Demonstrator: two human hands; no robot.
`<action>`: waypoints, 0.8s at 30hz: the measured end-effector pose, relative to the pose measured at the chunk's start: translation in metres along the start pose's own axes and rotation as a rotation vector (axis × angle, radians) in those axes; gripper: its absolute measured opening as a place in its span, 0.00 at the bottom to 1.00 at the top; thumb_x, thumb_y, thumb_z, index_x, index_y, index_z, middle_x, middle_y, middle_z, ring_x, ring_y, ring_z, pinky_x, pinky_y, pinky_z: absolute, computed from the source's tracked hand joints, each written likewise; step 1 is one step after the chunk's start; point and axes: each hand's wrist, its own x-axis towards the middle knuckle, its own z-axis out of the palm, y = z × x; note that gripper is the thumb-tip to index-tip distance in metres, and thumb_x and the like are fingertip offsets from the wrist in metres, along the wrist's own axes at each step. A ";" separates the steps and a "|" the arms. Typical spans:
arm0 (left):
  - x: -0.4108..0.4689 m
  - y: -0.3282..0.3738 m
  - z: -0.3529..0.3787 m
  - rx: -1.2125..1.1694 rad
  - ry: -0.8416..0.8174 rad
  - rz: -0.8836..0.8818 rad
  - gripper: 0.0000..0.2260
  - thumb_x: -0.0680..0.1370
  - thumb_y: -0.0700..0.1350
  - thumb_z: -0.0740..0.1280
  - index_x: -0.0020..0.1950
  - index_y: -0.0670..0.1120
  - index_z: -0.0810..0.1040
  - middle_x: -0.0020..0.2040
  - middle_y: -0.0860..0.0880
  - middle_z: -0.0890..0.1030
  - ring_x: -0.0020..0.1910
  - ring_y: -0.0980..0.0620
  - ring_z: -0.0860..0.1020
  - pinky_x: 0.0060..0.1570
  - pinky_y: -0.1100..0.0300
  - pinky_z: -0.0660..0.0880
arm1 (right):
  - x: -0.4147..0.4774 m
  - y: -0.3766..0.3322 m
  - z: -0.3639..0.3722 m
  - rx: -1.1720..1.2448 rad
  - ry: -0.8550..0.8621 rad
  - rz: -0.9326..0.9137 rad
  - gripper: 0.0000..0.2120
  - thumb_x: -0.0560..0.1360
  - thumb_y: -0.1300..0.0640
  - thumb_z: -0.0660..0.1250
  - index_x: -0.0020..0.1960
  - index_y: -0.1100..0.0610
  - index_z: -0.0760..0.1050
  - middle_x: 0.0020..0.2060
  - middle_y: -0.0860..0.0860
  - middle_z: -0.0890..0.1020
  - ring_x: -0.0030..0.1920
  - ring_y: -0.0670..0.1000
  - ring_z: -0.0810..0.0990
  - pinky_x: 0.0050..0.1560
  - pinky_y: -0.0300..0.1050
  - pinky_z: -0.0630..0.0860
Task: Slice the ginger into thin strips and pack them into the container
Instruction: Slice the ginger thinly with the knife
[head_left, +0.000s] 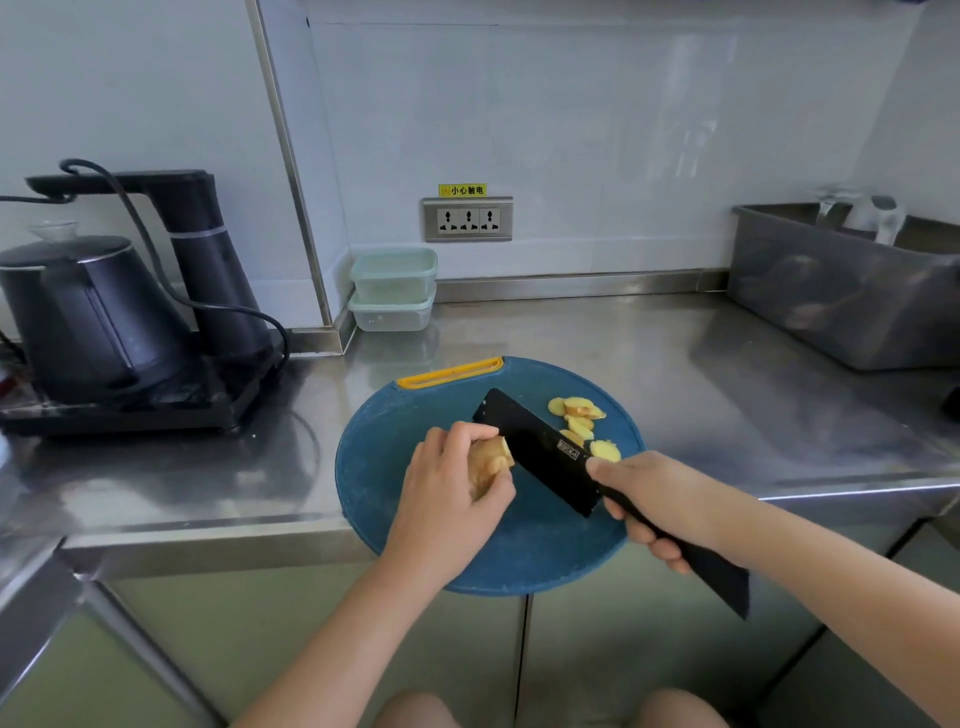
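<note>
Stainless steel counter (727, 374) fills the kitchen corner, and a round blue cutting board (384, 483) overhangs its near edge. Left hand (447, 493) is curled over the ginger root (491, 460) near the board's centre, fingers wrapped round it. Right hand (660, 499) comes in from 4 o'clock, gripping the handle of a black knife (540, 452). Its blade angles toward 11 o'clock, flat side right against the ginger's cut end. Behind the blade, at 1 o'clock on the board, lies a small scatter of ginger slices (579, 415), just beyond the right hand. Two stacked containers (393, 288), lids on, sit against the wall at 11 o'clock, well apart from both hands. Black kettle (88, 312) at 9 o'clock, metal tub (841, 301) at 2 o'clock.
</note>
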 end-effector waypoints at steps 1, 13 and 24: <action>0.000 0.000 0.000 0.000 -0.003 -0.008 0.15 0.75 0.52 0.65 0.60 0.57 0.69 0.52 0.55 0.69 0.54 0.55 0.69 0.54 0.58 0.69 | 0.001 0.002 -0.006 0.012 0.010 0.001 0.21 0.81 0.42 0.54 0.38 0.57 0.66 0.22 0.51 0.67 0.18 0.49 0.62 0.20 0.38 0.63; 0.004 0.002 -0.004 -0.040 -0.082 -0.075 0.13 0.75 0.54 0.66 0.58 0.62 0.68 0.54 0.59 0.70 0.56 0.59 0.70 0.54 0.61 0.70 | 0.014 0.004 -0.024 0.130 -0.029 -0.121 0.15 0.79 0.47 0.63 0.41 0.58 0.69 0.24 0.50 0.68 0.21 0.48 0.63 0.21 0.38 0.64; 0.003 0.005 -0.004 -0.034 -0.063 -0.111 0.13 0.74 0.53 0.67 0.57 0.61 0.69 0.53 0.60 0.71 0.55 0.61 0.70 0.51 0.63 0.69 | 0.013 -0.017 -0.029 0.327 -0.015 -0.188 0.08 0.80 0.58 0.62 0.43 0.59 0.68 0.23 0.50 0.70 0.21 0.47 0.65 0.21 0.37 0.65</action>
